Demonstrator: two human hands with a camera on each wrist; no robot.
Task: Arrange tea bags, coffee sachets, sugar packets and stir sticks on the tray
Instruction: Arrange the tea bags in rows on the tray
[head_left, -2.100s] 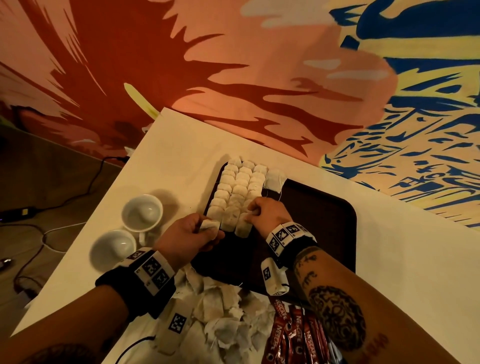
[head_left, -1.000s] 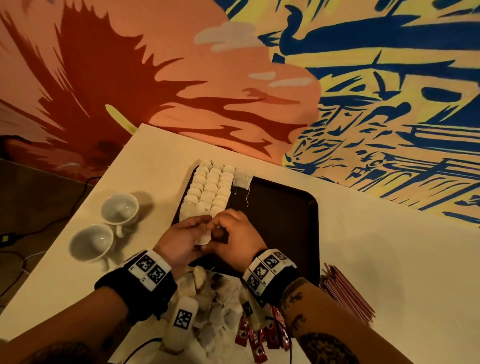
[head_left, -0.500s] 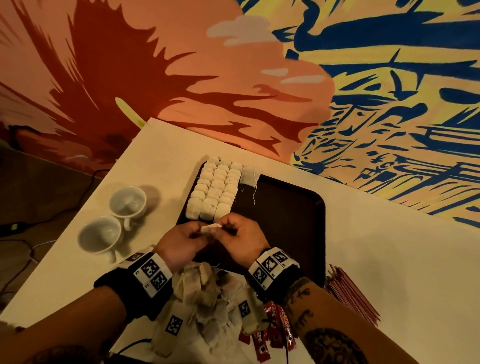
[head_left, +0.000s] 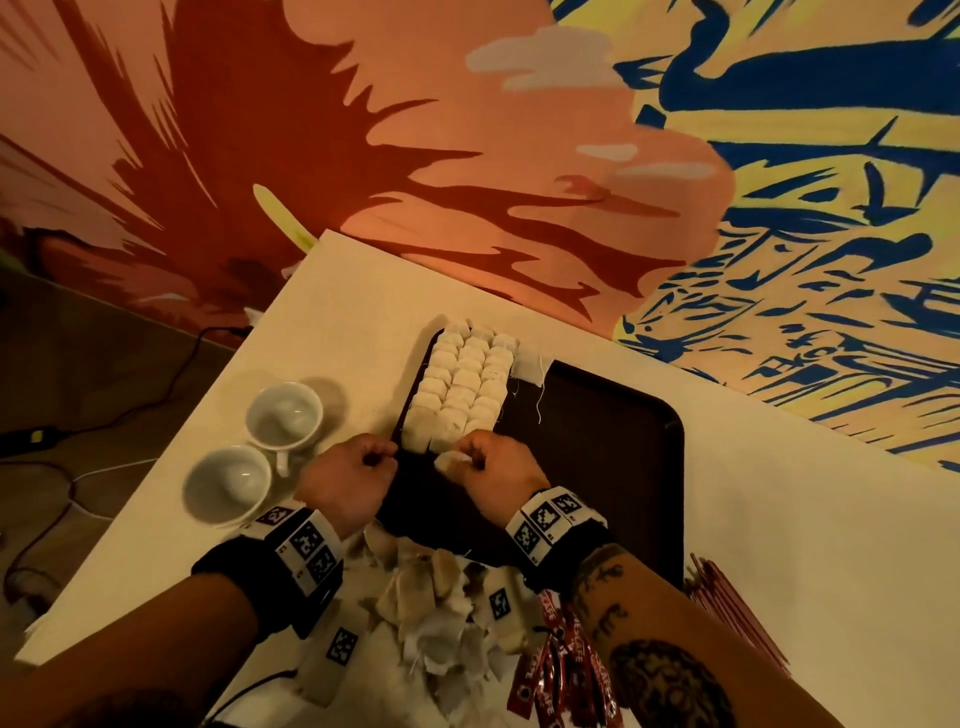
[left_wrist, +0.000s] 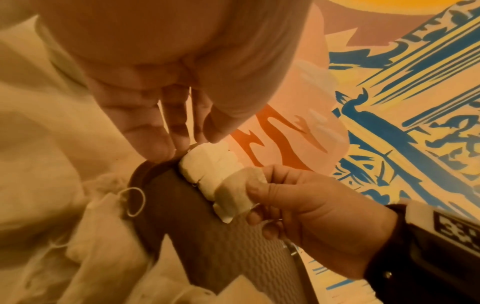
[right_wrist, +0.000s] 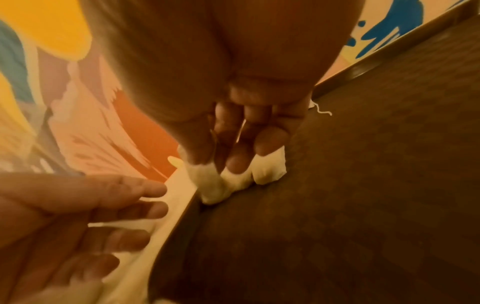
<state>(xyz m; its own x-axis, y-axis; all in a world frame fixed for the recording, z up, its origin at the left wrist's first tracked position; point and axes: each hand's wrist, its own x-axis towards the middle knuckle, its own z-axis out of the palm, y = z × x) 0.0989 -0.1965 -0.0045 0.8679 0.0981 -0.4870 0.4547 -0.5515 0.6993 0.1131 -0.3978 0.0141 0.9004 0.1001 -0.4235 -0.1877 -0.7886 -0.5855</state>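
Brown tray (head_left: 613, 457) on worktop (head_left: 779, 519). Right hand (head_left: 493, 470) fingers pinched on tea bag (head_left: 451, 460), at near end of rows (head_left: 462, 389). Left hand (head_left: 353, 478) fingers loosely curled, apparently empty. Best seated flush, string tucked under.

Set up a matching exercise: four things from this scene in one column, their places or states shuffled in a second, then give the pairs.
Things
1. folded tea bag
2. rows of tea bags
3. two white cups
4. red coffee sachets

Places or states
A. standing on the table left of the tray
B. pinched in the right hand
C. lying on the table near the right forearm
D. lined up along the tray's left side

Pairs: 1-B, 2-D, 3-A, 4-C
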